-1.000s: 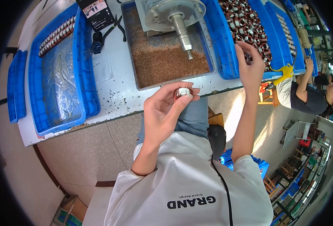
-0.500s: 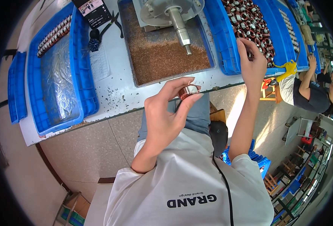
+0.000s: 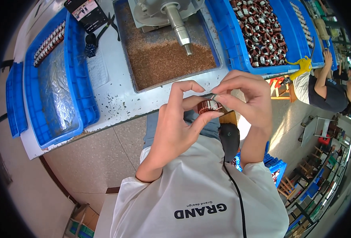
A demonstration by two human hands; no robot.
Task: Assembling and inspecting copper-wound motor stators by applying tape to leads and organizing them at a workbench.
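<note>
A toroidal coil [image 3: 208, 106], wound with reddish-brown copper wire and with a whitish band, is pinched in my left hand [image 3: 176, 117] just in front of the table edge. My right hand [image 3: 249, 99] meets it from the right, thumb and forefinger closed together at the coil's upper right side. What those fingertips grip is too small to make out, perhaps a wire end. Beyond the hands, a machine with a steel spindle [image 3: 178, 28] stands over a metal tray [image 3: 138, 88] strewn with copper-coloured scraps.
Right of the tray, a blue crate [image 3: 219, 35] holds heaped coils [image 3: 258, 33]. Another blue crate [image 3: 89, 91] at left has coils in rows and plastic film. Pliers [image 3: 111, 24], a watch [image 3: 90, 44] and a phone [image 3: 86, 14] lie between. A yellow tool [image 3: 301, 68] hangs near a co-worker [image 3: 330, 91].
My right hand has come from the crate of heaped coils to the coil in my left hand, and its fingers have closed there. The coil has shifted slightly right and down.
</note>
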